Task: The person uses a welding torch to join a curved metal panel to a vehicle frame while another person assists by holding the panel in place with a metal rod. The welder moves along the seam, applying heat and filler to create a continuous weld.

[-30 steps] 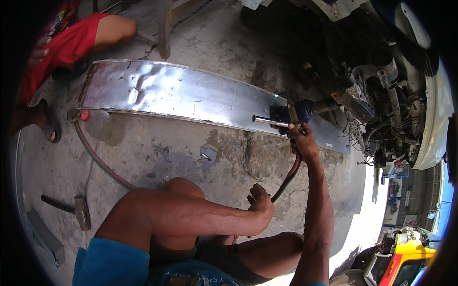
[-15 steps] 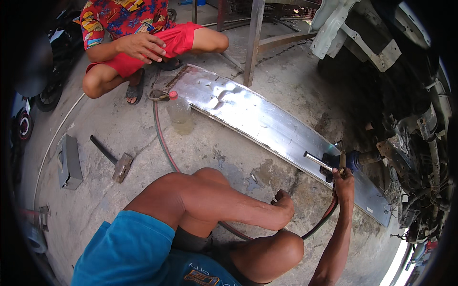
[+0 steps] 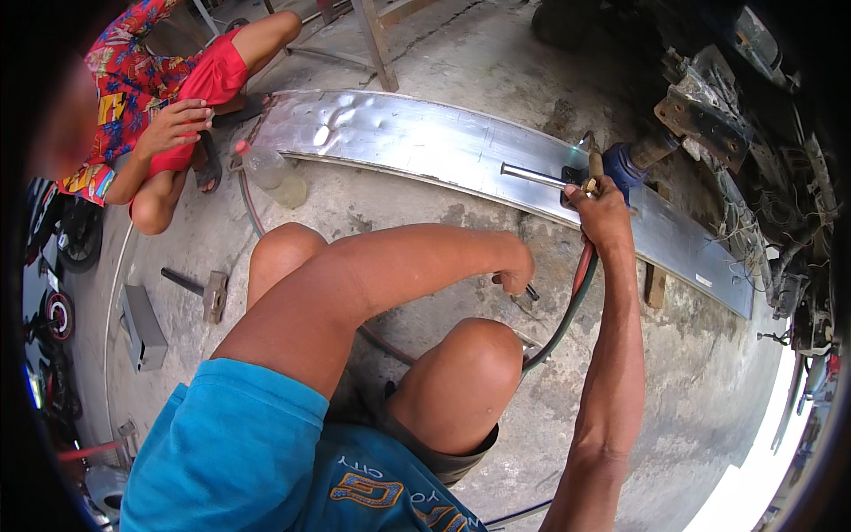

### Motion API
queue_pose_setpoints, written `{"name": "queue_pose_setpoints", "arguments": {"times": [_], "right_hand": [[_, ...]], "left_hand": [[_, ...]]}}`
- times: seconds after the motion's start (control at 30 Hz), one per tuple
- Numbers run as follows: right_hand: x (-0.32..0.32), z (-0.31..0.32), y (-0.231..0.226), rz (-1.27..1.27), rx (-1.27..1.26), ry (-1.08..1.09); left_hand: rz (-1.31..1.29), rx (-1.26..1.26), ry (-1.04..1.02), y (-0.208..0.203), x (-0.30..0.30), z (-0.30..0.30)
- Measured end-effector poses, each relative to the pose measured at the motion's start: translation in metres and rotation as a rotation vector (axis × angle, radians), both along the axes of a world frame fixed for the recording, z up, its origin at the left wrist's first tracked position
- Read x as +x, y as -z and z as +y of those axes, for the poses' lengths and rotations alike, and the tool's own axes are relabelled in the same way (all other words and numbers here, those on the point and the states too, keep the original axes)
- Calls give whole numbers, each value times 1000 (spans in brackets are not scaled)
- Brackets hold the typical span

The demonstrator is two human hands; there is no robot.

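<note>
My right hand (image 3: 603, 211) is closed around the brass-coloured body of a gas torch (image 3: 595, 161), with red and green hoses (image 3: 572, 306) trailing below the wrist. The torch tip is beside a blue bottle jack (image 3: 626, 167), which lies on its side over a long silver metal panel (image 3: 425, 142). A shiny metal rod (image 3: 530, 175) sticks out to the left by the jack's dark base. My left hand (image 3: 512, 266) hangs over the concrete between my knee and the panel, fingers curled. A small dark-tipped object (image 3: 532, 292) shows at its fingertips; its kind is unclear.
Another person in red shorts (image 3: 215, 75) squats at the far left. Nearby are a plastic bottle (image 3: 273, 173) of liquid, a sledgehammer (image 3: 213, 297) and a grey metal box (image 3: 142, 328). A vehicle's underside (image 3: 709, 115) stands at right. A wood block (image 3: 655, 285) sits by the panel.
My view has swung, so the panel, bottle and other person sit further left. The right hand keeps hold of the torch beside the jack. The dark-tipped object now shows under my left fingers.
</note>
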State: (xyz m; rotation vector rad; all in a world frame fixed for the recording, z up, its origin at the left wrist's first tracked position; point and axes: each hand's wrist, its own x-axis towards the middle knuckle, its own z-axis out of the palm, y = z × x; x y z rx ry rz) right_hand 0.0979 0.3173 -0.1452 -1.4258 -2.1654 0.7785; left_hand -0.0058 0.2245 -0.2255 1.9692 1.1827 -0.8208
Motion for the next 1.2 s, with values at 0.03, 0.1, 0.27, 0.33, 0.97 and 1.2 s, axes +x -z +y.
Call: {"name": "queue_pose_setpoints", "arguments": {"times": [0.03,0.1,0.27,0.33,0.97,1.2], "right_hand": [[-3,-8,-8,2,-45,4],[-6,-18,-20,7,-73,0],[-1,-23,-32,-67,-154,-5],[-3,-24,-29,-52,-141,-12],[-3,-15,-31,-125,-95,-28],[-3,-20,-48,-131,-108,-26]], "left_hand": [[-47,26,-48,4,4,-6],[-133,63,-107,7,17,-14],[-325,-38,-290,14,58,-25],[-335,-190,-339,62,69,-49],[-193,103,-514,58,-69,-138],[-54,228,-522,75,-41,-83]]}}
